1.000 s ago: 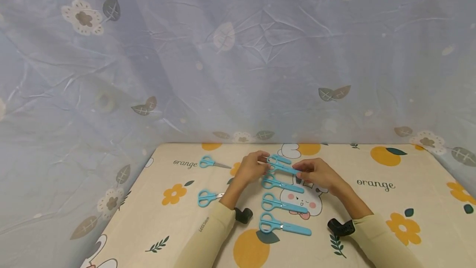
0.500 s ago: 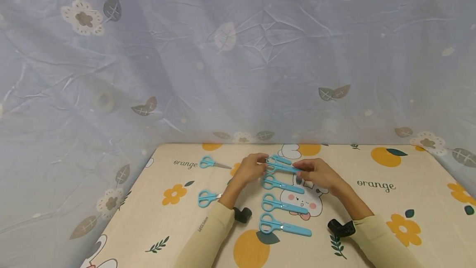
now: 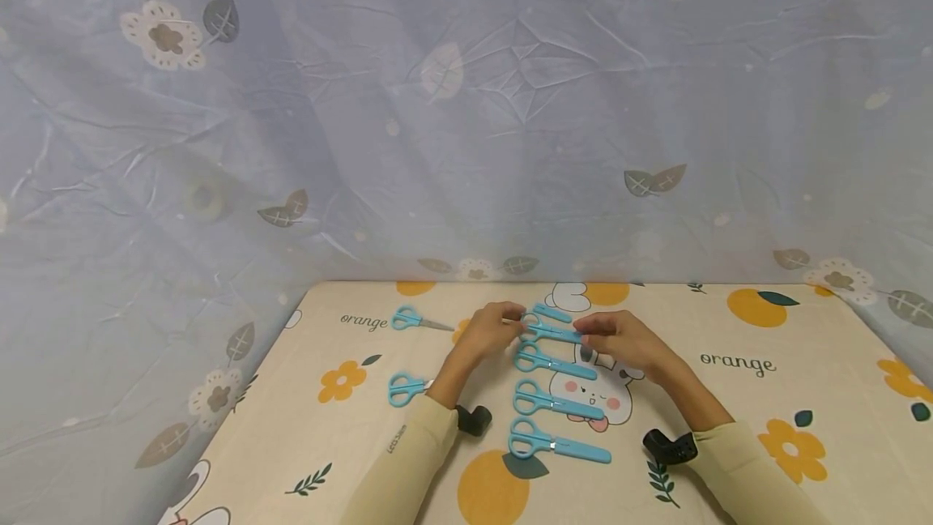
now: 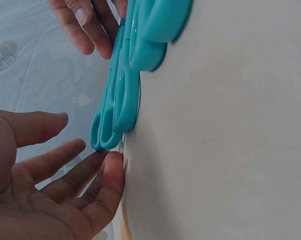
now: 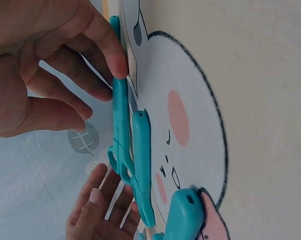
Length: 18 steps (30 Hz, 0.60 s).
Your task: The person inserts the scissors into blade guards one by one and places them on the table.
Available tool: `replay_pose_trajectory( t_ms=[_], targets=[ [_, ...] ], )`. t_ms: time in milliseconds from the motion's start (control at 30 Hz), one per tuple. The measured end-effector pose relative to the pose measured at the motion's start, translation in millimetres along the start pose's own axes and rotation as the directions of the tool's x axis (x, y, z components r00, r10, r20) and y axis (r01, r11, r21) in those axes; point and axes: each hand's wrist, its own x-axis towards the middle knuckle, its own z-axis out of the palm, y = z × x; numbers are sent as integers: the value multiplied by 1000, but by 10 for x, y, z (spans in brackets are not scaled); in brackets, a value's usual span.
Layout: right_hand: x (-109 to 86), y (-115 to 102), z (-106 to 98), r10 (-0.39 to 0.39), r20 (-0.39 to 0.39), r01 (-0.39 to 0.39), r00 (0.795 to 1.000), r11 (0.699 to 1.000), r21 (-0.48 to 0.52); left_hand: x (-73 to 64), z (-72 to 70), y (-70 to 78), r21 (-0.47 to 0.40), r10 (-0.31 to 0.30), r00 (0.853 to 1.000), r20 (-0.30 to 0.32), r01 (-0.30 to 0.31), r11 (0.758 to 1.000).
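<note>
Sheathed blue scissors (image 3: 550,333) lie crosswise between my hands, at the far end of a row of similar sheathed scissors. In the head view my left hand (image 3: 490,330) is at the handle loops, fingers relaxed. The left wrist view shows its fingertips right by the loop ends of the scissors (image 4: 108,120), thumb held apart. My right hand (image 3: 619,339) is at the sheath tip; in the right wrist view a fingertip rests on the end of the sheath (image 5: 120,100), other fingers spread loosely. Just behind lies a short blue piece like a loose sheath (image 3: 552,313).
Closer to me, three sheathed scissors follow in the row, the nearest pair (image 3: 557,440) at the front. To the left lie unsheathed scissors (image 3: 419,319) and another pair (image 3: 406,389), its blades partly behind my left arm. A patterned cloth (image 3: 729,403) covers the table; a curtain (image 3: 466,144) hangs behind.
The scissors between my hands have come down and slightly toward me, in line with the row. The loose sheath behind shows more fully. Both hands have barely moved.
</note>
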Motion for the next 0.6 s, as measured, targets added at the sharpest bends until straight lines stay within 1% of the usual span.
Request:
replay_pose_trajectory(
  t_ms=[200,500,600],
  targets=[
    [1,-12,-4,6,-5,-6,1000,1000,-14,-17,-15,16,-19,-12,1000,12,12,1000],
    [-16,-16,-55,-22,-17,21,1000,999,-26,-18,-47,20,-11,9,999,36,-9,1000],
    [-21,-9,-83,-25,-24,24,999,1000,-19,-5,-61,4,9,18,999,36,-18,1000]
  ],
)
